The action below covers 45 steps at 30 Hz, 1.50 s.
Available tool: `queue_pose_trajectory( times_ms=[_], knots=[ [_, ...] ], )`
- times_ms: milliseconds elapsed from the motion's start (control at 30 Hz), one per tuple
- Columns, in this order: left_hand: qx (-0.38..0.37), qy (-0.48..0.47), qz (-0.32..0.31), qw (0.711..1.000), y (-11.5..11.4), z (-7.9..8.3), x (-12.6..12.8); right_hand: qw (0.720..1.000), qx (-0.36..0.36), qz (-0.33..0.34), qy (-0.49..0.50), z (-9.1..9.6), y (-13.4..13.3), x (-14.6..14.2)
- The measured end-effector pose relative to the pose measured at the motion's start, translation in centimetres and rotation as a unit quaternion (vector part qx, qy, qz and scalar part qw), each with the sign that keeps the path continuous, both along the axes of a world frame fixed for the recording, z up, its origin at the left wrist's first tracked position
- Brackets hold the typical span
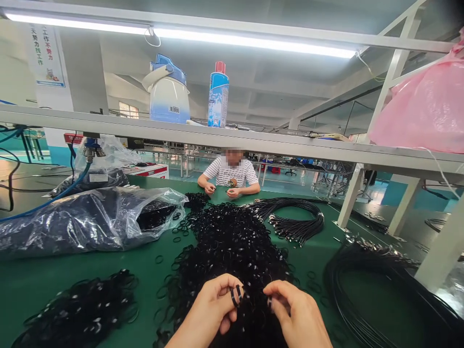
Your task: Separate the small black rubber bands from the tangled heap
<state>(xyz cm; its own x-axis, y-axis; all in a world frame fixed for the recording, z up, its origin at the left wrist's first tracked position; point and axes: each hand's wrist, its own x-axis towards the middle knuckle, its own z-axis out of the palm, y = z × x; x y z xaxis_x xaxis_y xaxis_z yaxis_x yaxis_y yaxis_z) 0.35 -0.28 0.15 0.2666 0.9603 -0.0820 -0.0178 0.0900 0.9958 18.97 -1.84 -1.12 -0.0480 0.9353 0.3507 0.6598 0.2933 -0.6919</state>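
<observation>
My left hand [213,307] is at the bottom centre, fingers curled, pinching a couple of small black rings [235,295] between thumb and fingertips. My right hand [293,311] is close beside it, fingers bent together in a pinch on another small black ring [270,302]. Both hands hover over a big heap of black rubber rings [232,241] spread on the green table [155,278]. A smaller pile of the same rings [83,311] lies at the lower left.
A clear plastic bag of dark goods [79,220] lies at the left. Bundles of black cords [297,220] and looped cables [380,280] lie to the right. A person in a striped shirt [230,174] works across the table. A shelf rail [232,137] carries a jug and a spray can.
</observation>
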Motion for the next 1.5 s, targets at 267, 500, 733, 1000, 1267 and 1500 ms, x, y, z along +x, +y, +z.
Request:
queue_pose_trajectory(
  times_ms=[267, 500, 733, 1000, 1267, 1500],
  knots=[
    [0.043, 0.027, -0.015, 0.999, -0.9, 0.7, 0.5, 0.997, 0.022, 0.042, 0.053, 1.4, -1.2, -2.1],
    [0.051, 0.020, 0.000, 0.999, -0.8, 0.1, 0.4, 0.983, -0.079, 0.044, 0.157, 0.4, -0.6, -2.6],
    [0.054, 0.023, -0.003, 0.998, -0.4, -0.2, 0.2, 0.947, -0.120, 0.087, 0.285, 0.7, -0.2, -1.8],
    [0.050, 0.065, 0.020, 0.996, -0.6, -0.1, 0.3, 0.989, 0.014, 0.102, 0.105, 0.8, -0.9, -1.9],
    [0.069, 0.116, 0.022, 0.991, -1.0, 0.5, 0.3, 0.960, -0.097, 0.047, 0.258, -0.1, -0.4, -2.5],
    [0.111, 0.138, 0.023, 0.984, -0.7, 0.4, -0.2, 0.943, -0.128, 0.037, 0.306, 0.0, -0.2, -2.3]
  ],
)
